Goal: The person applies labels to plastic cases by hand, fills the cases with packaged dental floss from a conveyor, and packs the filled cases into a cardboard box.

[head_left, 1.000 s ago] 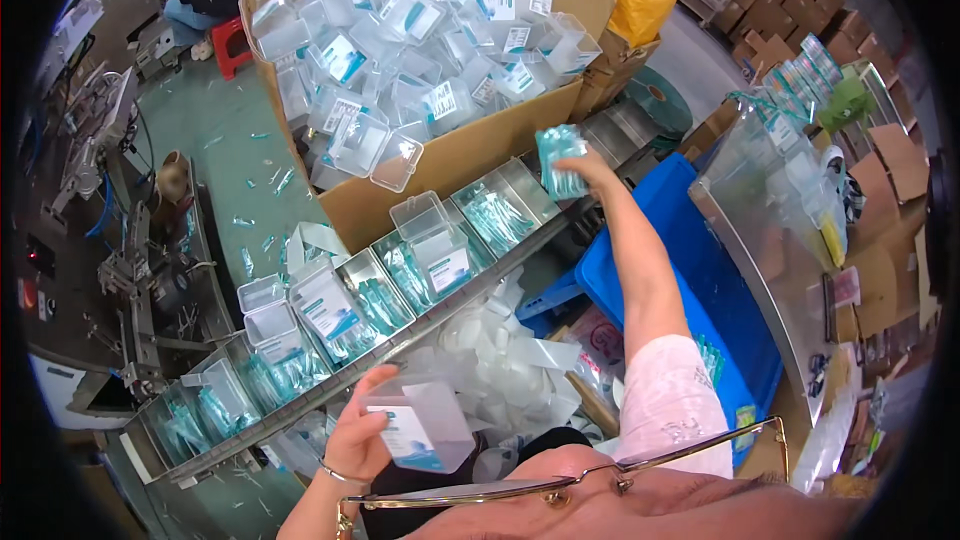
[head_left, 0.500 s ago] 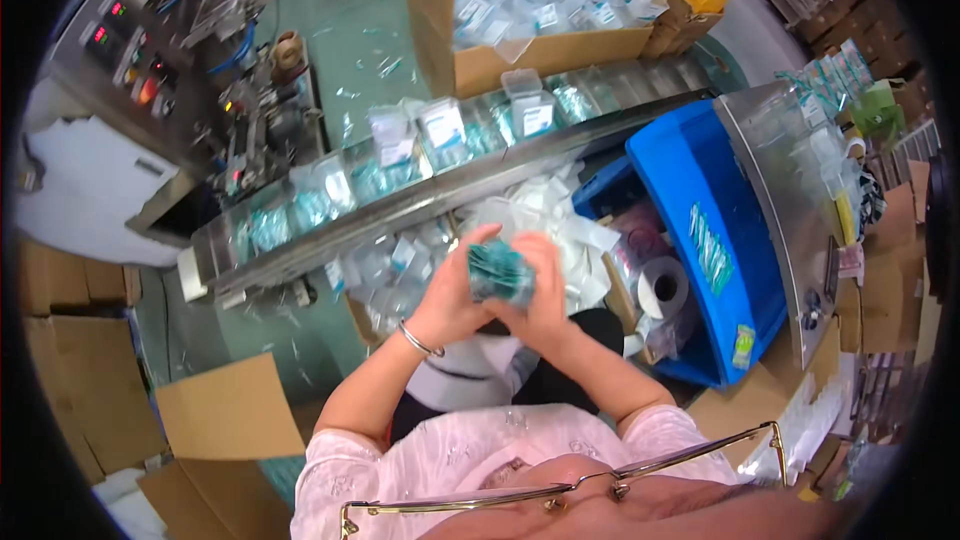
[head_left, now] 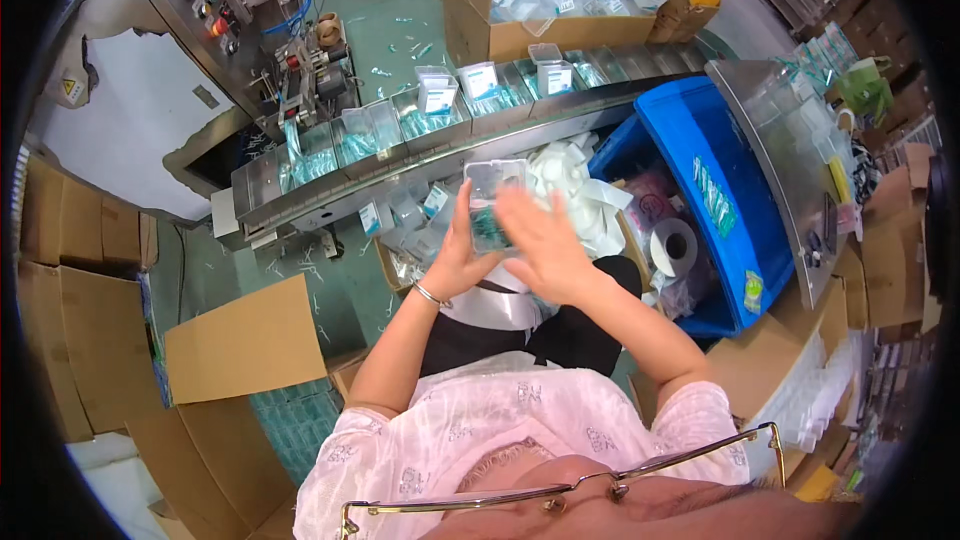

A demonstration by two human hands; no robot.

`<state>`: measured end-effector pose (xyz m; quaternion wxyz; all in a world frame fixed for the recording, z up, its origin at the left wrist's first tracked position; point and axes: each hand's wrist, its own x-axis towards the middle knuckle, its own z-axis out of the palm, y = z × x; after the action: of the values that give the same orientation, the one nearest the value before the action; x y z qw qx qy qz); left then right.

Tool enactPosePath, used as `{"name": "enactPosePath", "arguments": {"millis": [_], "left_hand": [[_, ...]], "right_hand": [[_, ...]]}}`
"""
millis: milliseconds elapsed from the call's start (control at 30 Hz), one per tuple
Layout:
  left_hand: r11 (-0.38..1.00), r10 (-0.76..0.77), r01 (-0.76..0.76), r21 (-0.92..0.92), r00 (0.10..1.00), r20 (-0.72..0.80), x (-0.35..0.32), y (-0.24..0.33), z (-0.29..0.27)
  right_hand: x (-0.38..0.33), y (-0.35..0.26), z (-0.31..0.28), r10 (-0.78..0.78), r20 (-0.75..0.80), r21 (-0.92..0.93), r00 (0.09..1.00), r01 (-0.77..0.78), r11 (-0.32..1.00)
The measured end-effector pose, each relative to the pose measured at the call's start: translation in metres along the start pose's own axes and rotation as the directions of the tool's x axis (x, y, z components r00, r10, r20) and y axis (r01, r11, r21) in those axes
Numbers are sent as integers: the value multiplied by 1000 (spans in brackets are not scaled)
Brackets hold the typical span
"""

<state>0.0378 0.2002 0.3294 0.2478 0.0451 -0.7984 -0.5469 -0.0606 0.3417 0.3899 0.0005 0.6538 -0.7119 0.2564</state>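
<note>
Over my lap, my left hand (head_left: 454, 265) grips a clear plastic box (head_left: 495, 176) along its left side. Thin teal plastic pieces (head_left: 487, 230) lie in the lower part of the box, partly covered. My right hand (head_left: 548, 245), smeared by motion, has its fingers stretched out across the box's right side. Whether its palm touches the pieces is hidden. Beyond both hands runs a metal conveyor (head_left: 400, 152), its compartments holding more teal pieces. Several clear boxes with white-and-blue labels (head_left: 437, 95) stand in these compartments.
Below the conveyor sit loose clear boxes (head_left: 405, 212) and heaped white strips (head_left: 575, 190). A blue bin (head_left: 690, 230) and a white roll (head_left: 673, 247) are at the right. Open cardboard boxes stand at lower left (head_left: 245, 340) and at the back (head_left: 560, 38). A control machine (head_left: 190, 15) stands far left.
Both hands were cupped around the teal bunch. Now my left hand holds the clear box upright, and my right hand has flattened out over its side. The view has shifted.
</note>
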Motion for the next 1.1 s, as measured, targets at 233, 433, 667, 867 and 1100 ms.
{"name": "enactPosePath", "arguments": {"millis": [233, 433, 667, 867, 1100], "left_hand": [[638, -360, 251, -728, 933, 7, -15, -10, -11], [938, 98, -186, 291, 951, 292, -2, 38, -38], [826, -187, 26, 563, 955, 230, 9, 37, -37], [778, -113, 84, 622, 994, 7, -3, 7, -46], [936, -9, 314, 160, 475, -880, -200, 24, -174]], "right_hand": [[1, 11, 31, -30, -163, 187, 986, 61, 980], [0, 5, 33, 570, -57, 476, 820, -480, 737], [-12, 13, 41, 350, 35, 510, 936, -317, 799], [9, 0, 94, 278, -155, 129, 948, -260, 957], [-38, 63, 57, 366, -256, 183, 895, -327, 927]]}}
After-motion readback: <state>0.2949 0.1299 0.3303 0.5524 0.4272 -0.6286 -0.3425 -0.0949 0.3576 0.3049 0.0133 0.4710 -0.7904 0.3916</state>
